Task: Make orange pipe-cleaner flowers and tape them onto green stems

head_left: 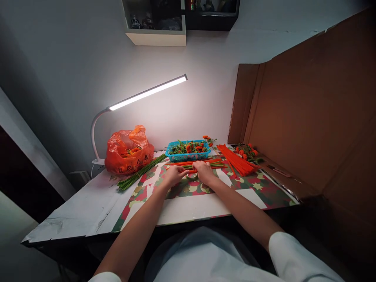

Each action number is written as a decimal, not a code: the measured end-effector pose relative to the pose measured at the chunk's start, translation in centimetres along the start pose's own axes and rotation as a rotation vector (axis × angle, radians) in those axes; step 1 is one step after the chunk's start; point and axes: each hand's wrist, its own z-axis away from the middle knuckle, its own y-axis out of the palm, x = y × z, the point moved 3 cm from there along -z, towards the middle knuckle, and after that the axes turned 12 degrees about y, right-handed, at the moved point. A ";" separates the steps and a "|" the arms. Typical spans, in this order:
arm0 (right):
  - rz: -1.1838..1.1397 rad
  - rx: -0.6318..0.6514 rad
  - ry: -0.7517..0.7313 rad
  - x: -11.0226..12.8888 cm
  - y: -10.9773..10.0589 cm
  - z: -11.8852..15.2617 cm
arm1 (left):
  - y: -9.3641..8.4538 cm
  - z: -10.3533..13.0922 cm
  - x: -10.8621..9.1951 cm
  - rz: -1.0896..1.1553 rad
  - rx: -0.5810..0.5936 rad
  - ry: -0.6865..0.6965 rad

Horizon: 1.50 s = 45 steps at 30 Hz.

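Over the middle of the table, my left hand and my right hand are close together with fingertips pinched. Between them is a short stretch of an orange pipe cleaner; its ends are hidden by my fingers. Just below lies a small green roll of tape, near both hands. Behind my fingers, orange and green pipe cleaners lie in a row across the table. A fan of orange pipe cleaners rests to the right, and a green bundle of stems lies to the left.
A blue basket with orange flowers stands at the back, beside a red plastic bag. More orange flowers lie at the right. A lamp arches over the table. Tall cardboard walls the right side.
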 end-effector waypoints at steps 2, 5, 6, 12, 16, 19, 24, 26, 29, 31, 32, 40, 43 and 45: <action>0.055 -0.030 0.012 0.4 0.3 0.1 | 0.2 -0.1 0.4 0.014 -0.017 -0.011; 0.090 -0.039 0.022 0.7 0.7 0.0 | 0.3 -0.2 0.6 0.018 -0.045 -0.013; 0.086 -0.032 0.020 0.7 0.9 0.0 | 0.3 -0.2 0.6 0.014 -0.049 -0.019; -0.050 -0.020 0.024 0.1 1.2 0.0 | 0.1 0.3 0.1 0.024 -0.058 -0.063; -0.088 -0.038 0.004 -0.1 1.1 0.0 | 0.4 0.2 0.4 0.083 -0.053 -0.089; -0.034 -0.067 -0.030 -0.1 1.0 -0.2 | 0.5 0.0 0.8 0.122 -0.055 -0.096; 0.071 -0.107 -0.095 0.1 1.0 -0.3 | 0.4 -0.3 1.1 0.158 -0.078 -0.107; 0.096 -0.120 -0.109 0.2 1.1 -0.3 | 0.4 -0.3 1.3 0.178 -0.076 -0.106; 0.112 -0.125 -0.137 0.2 1.1 -0.3 | 0.4 -0.3 1.6 0.205 -0.073 -0.084; 0.109 -0.124 -0.151 0.2 1.2 -0.4 | 0.5 -0.4 1.9 0.214 -0.069 -0.087; 0.106 -0.123 -0.154 0.2 1.2 -0.4 | 0.5 -0.4 2.0 0.217 -0.067 -0.096; 0.070 -0.128 -0.166 0.1 1.3 -0.4 | 0.5 -0.2 2.0 0.254 -0.049 -0.140; 0.066 -0.119 -0.167 0.0 1.3 -0.4 | 0.4 -0.2 2.0 0.258 -0.044 -0.155; 0.030 -0.106 -0.169 -0.1 1.4 -0.5 | 0.4 -0.1 1.9 0.249 -0.036 -0.162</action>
